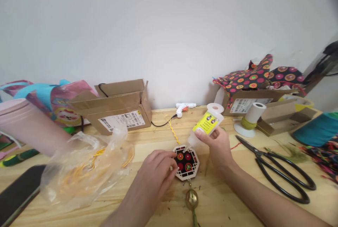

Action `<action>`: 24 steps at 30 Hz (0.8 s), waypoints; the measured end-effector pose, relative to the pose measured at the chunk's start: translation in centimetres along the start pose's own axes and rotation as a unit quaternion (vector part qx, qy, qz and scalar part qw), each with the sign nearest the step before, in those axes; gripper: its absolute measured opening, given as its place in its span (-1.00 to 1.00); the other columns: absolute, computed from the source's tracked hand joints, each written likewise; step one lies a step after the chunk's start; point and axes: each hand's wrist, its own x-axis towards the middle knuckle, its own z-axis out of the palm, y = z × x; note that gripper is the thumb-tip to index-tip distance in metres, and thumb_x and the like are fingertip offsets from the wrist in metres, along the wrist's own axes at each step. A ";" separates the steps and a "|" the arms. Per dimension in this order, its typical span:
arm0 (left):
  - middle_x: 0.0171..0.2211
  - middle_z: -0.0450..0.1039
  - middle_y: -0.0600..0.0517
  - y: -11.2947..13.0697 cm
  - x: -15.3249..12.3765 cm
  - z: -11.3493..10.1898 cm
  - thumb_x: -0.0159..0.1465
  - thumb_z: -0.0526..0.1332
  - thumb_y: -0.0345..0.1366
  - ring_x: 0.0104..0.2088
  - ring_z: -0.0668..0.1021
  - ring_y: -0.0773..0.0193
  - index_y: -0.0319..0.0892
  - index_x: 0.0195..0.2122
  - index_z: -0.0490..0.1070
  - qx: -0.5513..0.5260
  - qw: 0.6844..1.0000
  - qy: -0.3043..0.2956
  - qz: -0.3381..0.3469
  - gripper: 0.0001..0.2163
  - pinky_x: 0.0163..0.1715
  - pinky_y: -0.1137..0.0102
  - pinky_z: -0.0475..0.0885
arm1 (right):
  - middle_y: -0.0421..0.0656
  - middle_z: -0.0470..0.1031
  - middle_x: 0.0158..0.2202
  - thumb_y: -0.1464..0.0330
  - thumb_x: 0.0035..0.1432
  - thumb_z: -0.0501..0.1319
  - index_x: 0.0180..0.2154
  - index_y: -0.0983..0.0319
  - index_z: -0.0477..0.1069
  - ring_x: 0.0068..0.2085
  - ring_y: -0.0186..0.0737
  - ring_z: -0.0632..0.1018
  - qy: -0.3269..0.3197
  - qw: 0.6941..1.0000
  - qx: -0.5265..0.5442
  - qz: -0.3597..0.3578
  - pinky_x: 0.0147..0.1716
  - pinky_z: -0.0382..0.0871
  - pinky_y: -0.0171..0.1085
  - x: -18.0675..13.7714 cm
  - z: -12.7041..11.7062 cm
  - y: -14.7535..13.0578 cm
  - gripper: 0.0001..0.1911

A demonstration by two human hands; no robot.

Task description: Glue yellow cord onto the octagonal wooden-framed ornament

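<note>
Head view: the right hand [218, 145] has its fingers clamped on a tilted clear plastic bottle with yellow label [207, 125], nozzle pointing down at the white-framed octagonal black-cloth ornament [188, 161] on the wooden bench [216, 200]. At its nine o'clock, the left hand [158, 166] curls; whether its fingers grip, I cannot tell. A gold-coloured ball [191, 199] lies at six o'clock.

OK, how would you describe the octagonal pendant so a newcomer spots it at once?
On the wooden table, find the right hand holding a tilted, yellow-labelled squeeze bottle. The octagonal pendant lies under its nozzle, between a yellow cord and a gold-coloured ball. Unlike those neighbours, it is flat, with a pale lattice rim around black fabric bearing colourful round motifs.
</note>
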 end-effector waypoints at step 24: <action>-0.23 0.41 -0.03 -1.7 0.0 1.1 0.16 0.11 -0.39 -0.20 0.43 0.25 -0.12 -0.30 0.33 -0.032 0.998 -0.041 0.025 -0.91 -0.25 0.33 0.39 | -0.25 0.48 -0.48 0.34 -0.29 0.37 -0.45 0.25 0.33 -0.43 -0.30 0.48 -0.009 0.998 0.065 0.014 -0.43 0.37 -0.34 0.2 0.2 -0.7 -0.70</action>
